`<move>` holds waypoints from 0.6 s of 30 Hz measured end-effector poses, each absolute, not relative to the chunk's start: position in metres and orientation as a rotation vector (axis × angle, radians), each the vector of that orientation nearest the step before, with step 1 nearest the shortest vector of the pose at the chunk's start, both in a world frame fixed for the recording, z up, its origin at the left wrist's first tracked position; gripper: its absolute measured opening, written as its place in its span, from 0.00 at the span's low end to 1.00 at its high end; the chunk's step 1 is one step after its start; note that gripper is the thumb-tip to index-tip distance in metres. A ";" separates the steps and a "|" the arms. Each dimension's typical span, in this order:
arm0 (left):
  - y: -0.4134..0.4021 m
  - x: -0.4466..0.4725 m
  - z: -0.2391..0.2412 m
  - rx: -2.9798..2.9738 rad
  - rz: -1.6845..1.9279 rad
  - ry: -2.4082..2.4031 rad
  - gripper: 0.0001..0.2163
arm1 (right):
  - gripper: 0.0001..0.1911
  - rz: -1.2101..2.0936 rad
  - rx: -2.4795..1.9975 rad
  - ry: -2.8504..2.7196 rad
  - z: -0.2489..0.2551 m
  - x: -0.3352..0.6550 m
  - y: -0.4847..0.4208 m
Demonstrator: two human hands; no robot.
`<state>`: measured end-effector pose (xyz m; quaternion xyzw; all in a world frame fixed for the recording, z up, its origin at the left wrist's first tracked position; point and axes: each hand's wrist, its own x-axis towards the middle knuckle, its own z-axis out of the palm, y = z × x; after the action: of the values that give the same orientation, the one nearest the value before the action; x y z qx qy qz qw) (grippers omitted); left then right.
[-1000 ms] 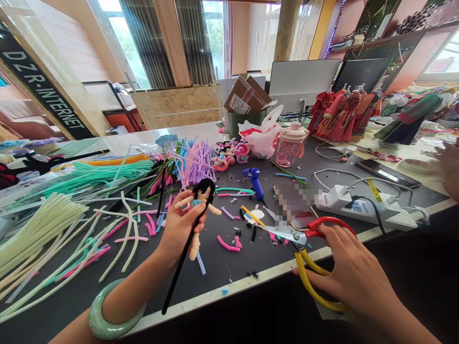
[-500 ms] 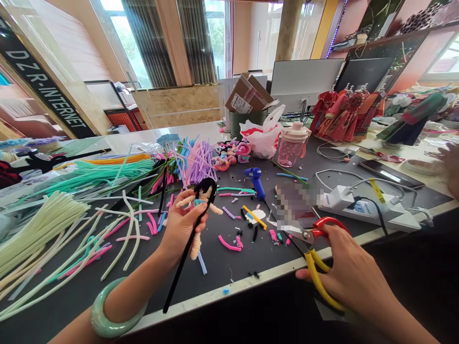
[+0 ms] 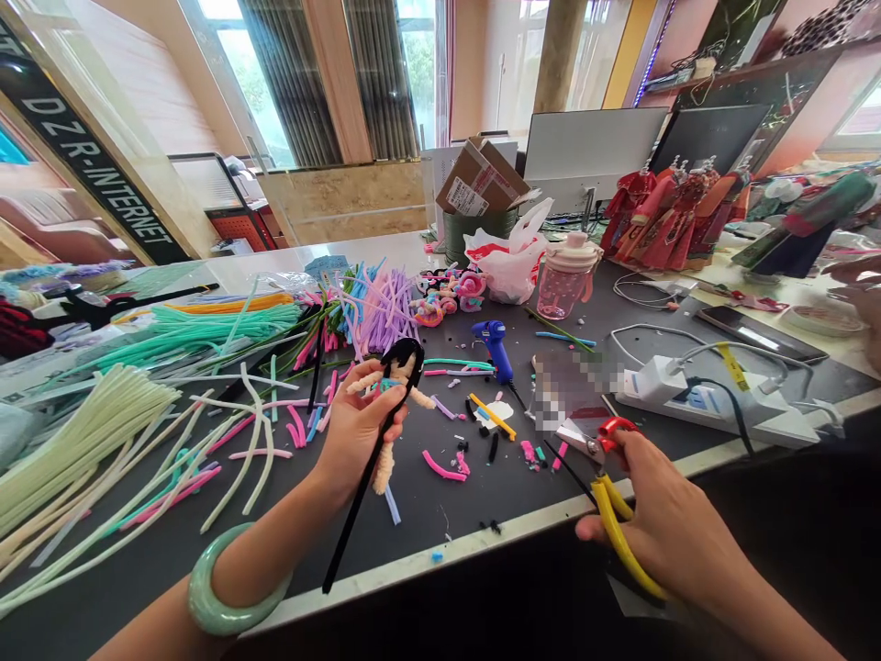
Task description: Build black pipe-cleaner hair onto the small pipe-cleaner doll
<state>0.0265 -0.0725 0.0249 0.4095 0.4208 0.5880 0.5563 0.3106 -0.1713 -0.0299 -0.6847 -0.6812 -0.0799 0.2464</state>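
My left hand (image 3: 362,430) is closed around a small pipe-cleaner doll (image 3: 385,466) with cream limbs, black hair and a touch of blue at its body. A long black pipe cleaner (image 3: 352,523) hangs from the doll past my palm, its lower end over the table's front edge. My right hand (image 3: 664,514) grips a pair of scissors (image 3: 606,473) with one red and one yellow handle. Their blades point left over the table, close to a pixelated patch that hides what lies there. My fingers cover part of the handles.
Pipe-cleaner bundles (image 3: 96,422) lie on the left. A blue glue gun (image 3: 496,349) stands mid-table among coloured offcuts (image 3: 444,466). Behind are a pink cup (image 3: 561,285) and a plastic bag (image 3: 507,266). A power strip (image 3: 716,404) with cables sits right; another person's hand blurs at the right edge.
The scissors have turned slightly in my right hand, their blades now tilting further downward. My left hand keeps hold of the doll. The whole view has shifted a little.
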 end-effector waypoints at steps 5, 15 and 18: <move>-0.071 0.029 0.019 0.996 1.387 0.937 0.24 | 0.20 -0.061 -1.811 -1.881 -0.027 0.303 -0.172; -0.066 0.030 0.016 1.083 1.351 0.984 0.23 | 0.24 0.035 -1.870 -1.853 -0.031 0.306 -0.166; -0.059 0.025 0.009 1.169 1.293 1.057 0.22 | 0.21 0.033 -1.906 -1.839 -0.024 0.299 -0.169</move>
<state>0.0252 -0.0595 0.0088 0.4884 0.4416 0.5401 0.5241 0.2989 -0.1689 -0.0238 -0.6979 -0.6733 0.0121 0.2437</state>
